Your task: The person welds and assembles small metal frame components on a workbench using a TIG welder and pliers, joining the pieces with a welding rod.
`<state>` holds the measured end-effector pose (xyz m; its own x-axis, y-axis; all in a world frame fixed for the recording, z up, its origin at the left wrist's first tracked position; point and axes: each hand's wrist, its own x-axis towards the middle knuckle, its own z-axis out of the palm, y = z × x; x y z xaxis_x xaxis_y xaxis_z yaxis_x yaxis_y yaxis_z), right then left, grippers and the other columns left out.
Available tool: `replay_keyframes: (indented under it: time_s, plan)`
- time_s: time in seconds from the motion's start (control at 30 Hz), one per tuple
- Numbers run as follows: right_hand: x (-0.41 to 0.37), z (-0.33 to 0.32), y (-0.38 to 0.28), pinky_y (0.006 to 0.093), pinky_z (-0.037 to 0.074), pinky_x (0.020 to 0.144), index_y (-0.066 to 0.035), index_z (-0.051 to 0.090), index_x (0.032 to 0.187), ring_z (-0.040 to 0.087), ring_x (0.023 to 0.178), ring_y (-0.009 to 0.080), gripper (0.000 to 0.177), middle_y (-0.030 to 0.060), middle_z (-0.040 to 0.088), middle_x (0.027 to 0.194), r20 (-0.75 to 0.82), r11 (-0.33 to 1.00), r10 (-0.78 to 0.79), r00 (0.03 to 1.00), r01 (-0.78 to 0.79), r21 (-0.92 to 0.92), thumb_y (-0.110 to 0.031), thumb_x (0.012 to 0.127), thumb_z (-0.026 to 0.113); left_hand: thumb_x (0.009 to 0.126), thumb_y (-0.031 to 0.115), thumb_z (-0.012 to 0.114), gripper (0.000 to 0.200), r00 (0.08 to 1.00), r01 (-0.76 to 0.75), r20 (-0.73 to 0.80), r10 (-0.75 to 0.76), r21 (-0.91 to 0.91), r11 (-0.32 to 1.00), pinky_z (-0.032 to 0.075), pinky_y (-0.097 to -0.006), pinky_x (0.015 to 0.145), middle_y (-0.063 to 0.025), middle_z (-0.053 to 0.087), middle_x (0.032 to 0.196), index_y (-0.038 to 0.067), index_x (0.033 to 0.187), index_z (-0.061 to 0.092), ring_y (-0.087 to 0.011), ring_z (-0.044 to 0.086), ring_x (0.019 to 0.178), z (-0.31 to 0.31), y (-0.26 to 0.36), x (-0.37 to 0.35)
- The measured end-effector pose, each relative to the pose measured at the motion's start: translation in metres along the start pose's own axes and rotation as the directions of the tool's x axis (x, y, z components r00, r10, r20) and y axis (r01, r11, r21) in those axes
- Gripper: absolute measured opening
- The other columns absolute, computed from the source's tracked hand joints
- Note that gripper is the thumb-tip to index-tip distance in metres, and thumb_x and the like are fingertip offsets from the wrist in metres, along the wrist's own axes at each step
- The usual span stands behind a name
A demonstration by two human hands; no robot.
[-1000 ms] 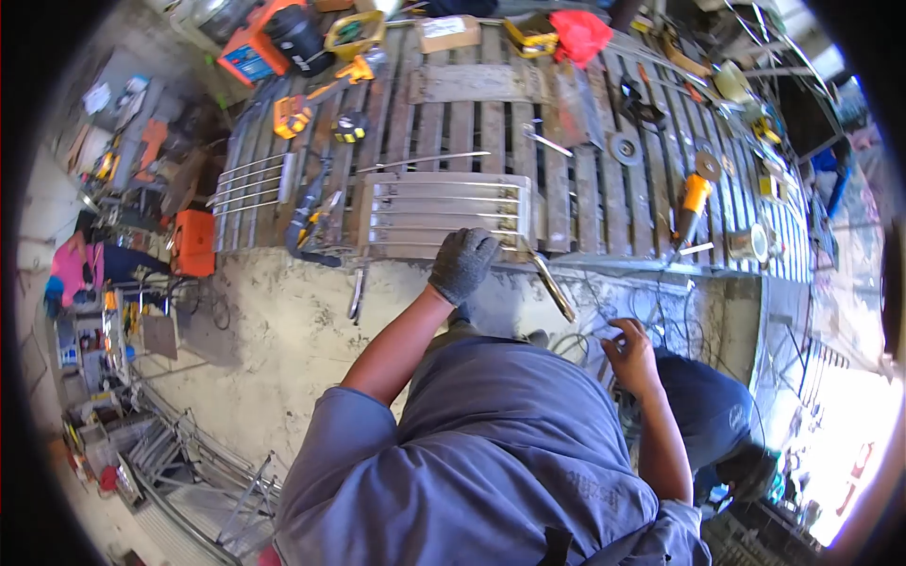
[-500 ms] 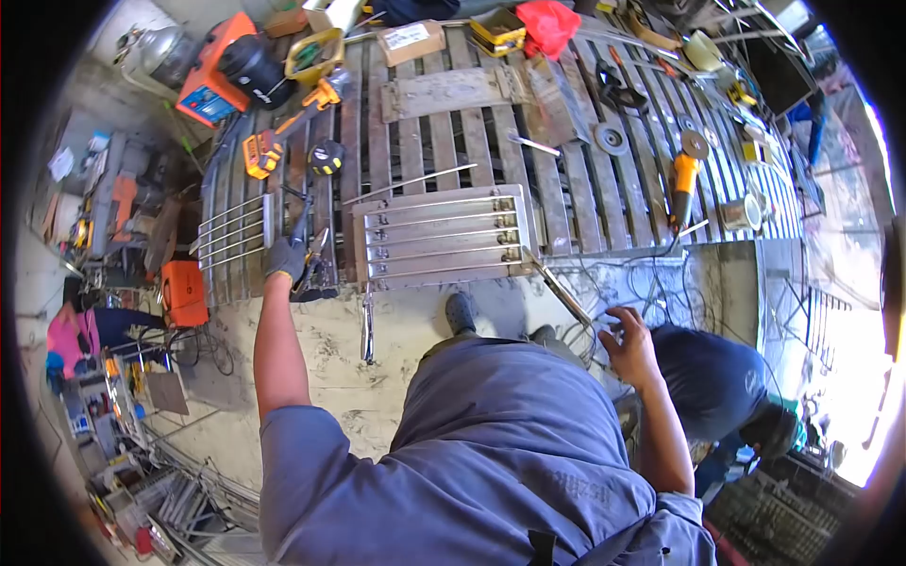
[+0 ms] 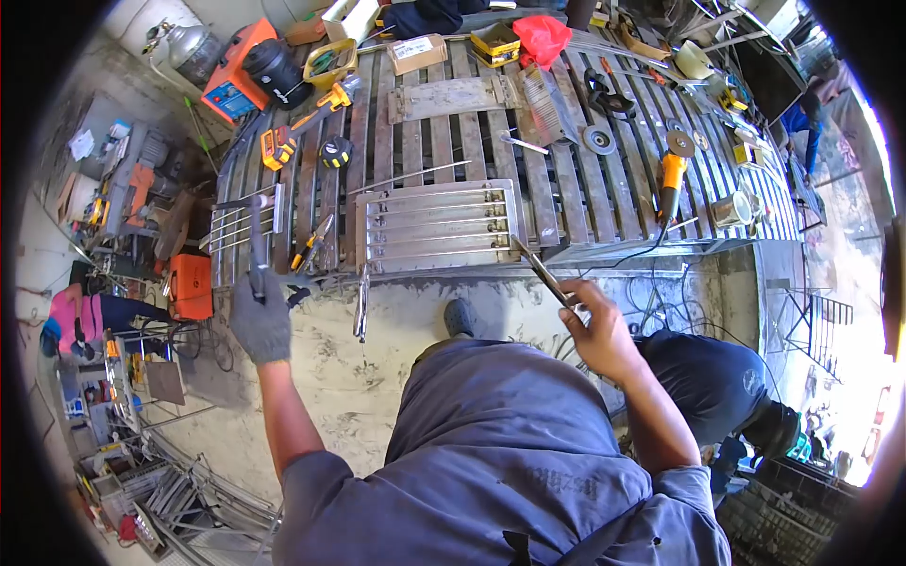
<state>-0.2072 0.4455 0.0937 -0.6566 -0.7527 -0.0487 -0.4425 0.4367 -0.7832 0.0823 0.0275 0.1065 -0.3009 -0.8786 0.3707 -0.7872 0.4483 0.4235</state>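
My gloved left hand (image 3: 260, 316) is wrapped round the handle of a hammer (image 3: 257, 236), raised in front of the bench's left edge with its head pointing away from me. My bare right hand (image 3: 600, 330) closes on the handle end of locking pliers (image 3: 540, 271), which are clamped at the right corner of a metal plate (image 3: 439, 267). Several parallel metal rods (image 3: 434, 223) lie across that plate. A second pair of locking pliers (image 3: 361, 307) hangs from its left corner.
The slatted metal bench (image 3: 566, 193) carries an angle grinder (image 3: 673, 179), a cordless tool (image 3: 283, 141), a tape measure (image 3: 335, 152) and pliers (image 3: 319, 236). A co-worker (image 3: 708, 382) bends down at my right. Another person (image 3: 75, 316) is at the far left. Cables (image 3: 670, 292) lie near the bench.
My left hand has lifted the hammer off the bench and drawn it towards me. My right hand has moved left and closed on the right-hand locking pliers.
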Motion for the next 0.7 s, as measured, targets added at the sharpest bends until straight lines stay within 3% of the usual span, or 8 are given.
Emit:
replay_keyframes:
  time_s: [0.07,0.13,0.27,0.33,0.43,0.53,0.63,0.7]
  plan:
    - [-0.011,0.009,-0.002,0.0454,0.059,0.102,0.0,0.073,0.133,0.076,0.116,0.0383,0.03,0.0221,0.077,0.127,0.119,0.978,-0.151,0.981,0.131,0.161,0.001,0.103,0.07,0.103,0.03,0.08,0.028,0.997,-0.077,-0.023,0.074,-0.21,0.975,0.052,-0.0385,0.067,-0.0096,0.063,0.08,0.005,0.099,0.068,-0.0207,0.058,0.069,-0.024,0.049,-0.059]
    - [-0.026,0.012,-0.033,0.0442,0.059,0.102,-0.001,0.077,0.133,0.076,0.12,0.0327,0.026,0.0199,0.08,0.126,0.254,0.948,-0.116,0.96,0.03,0.318,-0.001,0.11,0.064,0.101,0.026,0.082,0.024,0.971,-0.237,-0.031,0.238,-0.282,0.93,0.049,-0.0356,0.064,-0.0061,0.057,0.079,0.007,0.098,0.067,-0.0142,0.053,0.069,-0.033,0.102,-0.11]
    - [-0.064,0.052,-0.026,0.0384,0.059,0.1,-0.005,0.05,0.167,0.074,0.115,0.023,0.05,0.0146,0.077,0.131,0.237,0.582,-0.112,0.965,-0.13,0.803,-0.026,0.122,0.054,0.096,0.017,0.078,0.015,0.831,-0.46,0.119,0.544,-0.402,0.791,0.054,-0.0475,0.07,-0.0099,0.065,0.088,0.007,0.106,0.071,-0.0307,0.068,0.077,-0.014,0.192,-0.192]
    - [-0.078,0.064,-0.001,0.0352,0.058,0.096,-0.006,0.05,0.159,0.071,0.105,0.0197,0.045,0.008,0.074,0.12,0.2,0.37,0.109,0.974,-0.226,0.901,-0.03,0.122,0.056,0.094,0.013,0.074,0.029,0.711,-0.457,0.15,0.687,-0.643,0.614,0.054,-0.0547,0.082,-0.0153,0.068,0.102,0.006,0.122,0.068,-0.0401,0.071,0.096,0.0,0.226,-0.231]
    - [-0.093,0.058,-0.003,0.0362,0.058,0.091,-0.009,0.059,0.133,0.07,0.101,0.0187,0.023,0.0066,0.074,0.113,0.035,0.044,0.374,0.927,-0.055,0.998,-0.028,0.121,0.057,0.093,0.013,0.074,0.059,0.573,-0.343,0.242,0.783,-0.797,0.497,0.052,-0.0553,0.106,-0.0308,0.06,0.135,-0.001,0.147,0.054,-0.048,0.062,0.126,0.019,0.247,-0.282]
    - [-0.105,0.036,0.032,0.0379,0.057,0.084,-0.008,0.056,0.137,0.068,0.092,0.0195,0.028,0.0092,0.071,0.106,-0.046,0.103,0.502,0.864,-0.007,0.995,-0.03,0.12,0.058,0.095,0.013,0.077,0.049,0.459,-0.271,0.284,0.841,-0.857,0.438,0.055,-0.0505,0.104,-0.0267,0.064,0.142,0.001,0.141,0.063,-0.0443,0.066,0.125,0.005,0.239,-0.286]
    - [-0.109,0.011,0.07,0.0368,0.056,0.072,-0.008,0.051,0.142,0.063,0.077,0.017,0.032,0.0052,0.061,0.096,-0.182,0.227,0.492,0.852,0.076,0.971,-0.024,0.117,0.063,0.092,0.008,0.078,0.04,0.464,-0.491,0.287,0.838,-0.704,0.513,0.057,-0.0534,0.105,-0.0236,0.07,0.126,0.0,0.129,0.067,-0.0443,0.068,0.119,0.013,0.215,-0.254]
    - [-0.11,-0.024,0.071,0.0327,0.052,0.061,-0.008,0.046,0.144,0.06,0.07,0.0149,0.043,0.0044,0.057,0.094,-0.22,0.427,0.483,0.847,-0.009,0.904,-0.008,0.109,0.07,0.094,0.009,0.077,0.018,0.547,-0.442,0.306,0.779,-0.685,0.579,0.059,-0.0519,0.097,-0.0182,0.074,0.112,0.004,0.111,0.074,-0.0427,0.072,0.106,0.064,0.183,-0.227]
